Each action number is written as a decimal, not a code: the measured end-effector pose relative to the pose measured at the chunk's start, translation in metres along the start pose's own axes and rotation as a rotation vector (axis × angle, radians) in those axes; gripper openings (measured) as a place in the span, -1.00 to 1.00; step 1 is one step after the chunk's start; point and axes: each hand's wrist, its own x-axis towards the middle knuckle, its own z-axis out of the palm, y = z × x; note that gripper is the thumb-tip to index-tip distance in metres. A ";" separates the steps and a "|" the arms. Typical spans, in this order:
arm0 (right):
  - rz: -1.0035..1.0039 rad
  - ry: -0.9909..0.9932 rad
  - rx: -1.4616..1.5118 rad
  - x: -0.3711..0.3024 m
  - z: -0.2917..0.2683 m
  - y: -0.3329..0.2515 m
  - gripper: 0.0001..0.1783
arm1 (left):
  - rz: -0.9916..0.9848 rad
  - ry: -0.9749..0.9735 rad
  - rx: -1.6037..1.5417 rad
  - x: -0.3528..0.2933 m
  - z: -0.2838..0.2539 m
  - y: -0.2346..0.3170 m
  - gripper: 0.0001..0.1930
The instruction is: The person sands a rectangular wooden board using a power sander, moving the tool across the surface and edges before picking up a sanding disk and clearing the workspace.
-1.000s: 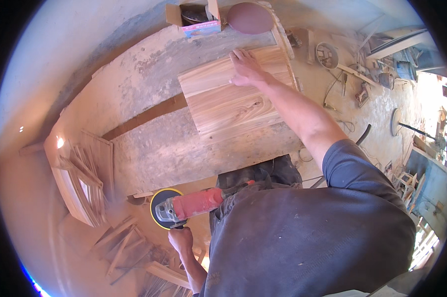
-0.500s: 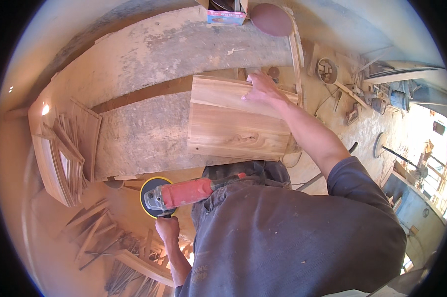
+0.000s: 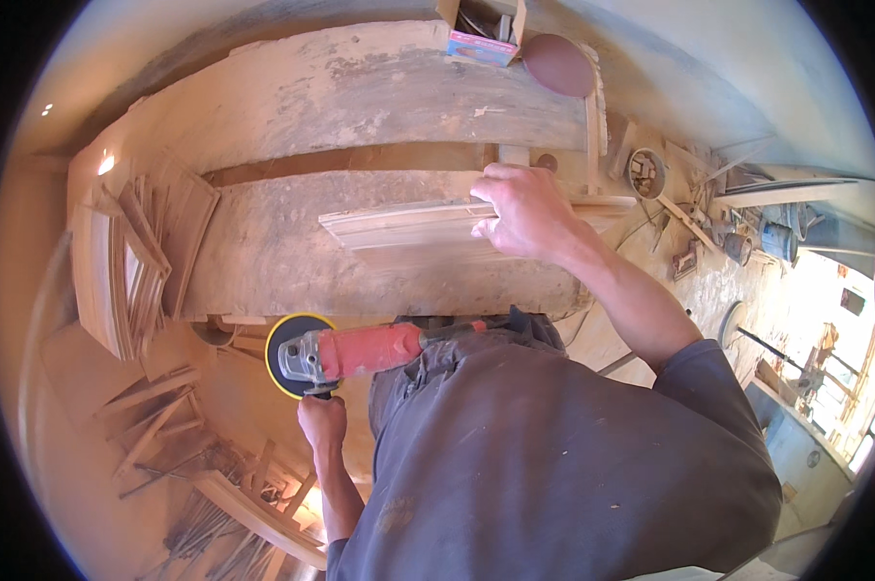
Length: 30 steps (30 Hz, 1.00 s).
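Note:
My right hand (image 3: 520, 213) grips the upper edge of a pale wooden panel (image 3: 399, 228), which stands tilted up on edge on the dusty workbench (image 3: 292, 97). My left hand (image 3: 321, 421) hangs low at my side and holds the side handle of a red angle sander (image 3: 360, 351). The sander's yellow-rimmed disc (image 3: 284, 356) points left, below the bench's front edge. My dark grey shirt fills the lower middle of the view.
Cut wood pieces are stacked at the bench's left end (image 3: 132, 261), with scraps on the floor (image 3: 156, 416). A small box (image 3: 481, 29) and a round sanding disc (image 3: 558, 63) sit at the far edge. Buckets and tools (image 3: 737, 237) clutter the right side.
The panel lay flat under my right hand; it has since been tipped up onto its edge. The sander and my left hand stayed at my side.

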 end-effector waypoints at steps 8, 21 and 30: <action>-0.111 0.136 -0.073 -0.021 0.016 -0.012 -0.68 | 0.016 0.018 -0.044 -0.013 0.019 -0.007 -0.75; -0.122 0.043 -0.216 -0.085 0.026 -0.026 -0.74 | -0.018 0.105 -0.115 -0.105 0.078 -0.006 -0.75; 0.008 0.153 0.165 -0.172 -0.036 0.098 -0.73 | -0.154 0.108 -0.250 -0.155 0.124 -0.020 -0.74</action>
